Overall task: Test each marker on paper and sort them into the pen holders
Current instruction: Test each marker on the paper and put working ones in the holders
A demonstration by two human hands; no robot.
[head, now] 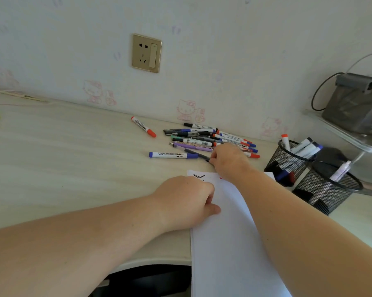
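A pile of several markers and pens (204, 137) lies on the desk by the wall. A red-capped marker (143, 126) and a blue-capped marker (172, 155) lie apart to the left. My right hand (229, 160) rests at the pile's near edge, fingers closed on a thin dark pen (196, 154) that lies flat. My left hand (186, 200) presses, fingers curled, on the white paper (227, 243), which bears black and red scribbles near its top. Two black mesh pen holders stand at the right: the far holder (287, 162) has several markers, the near holder (328, 189) one pale pen.
A gold wall socket (146, 52) sits above the desk. A clear shelf (352, 138) with a grey bag (356, 103) stands at the far right, behind the holders. The desk's front edge curves below my left forearm. A cord lies at the far left.
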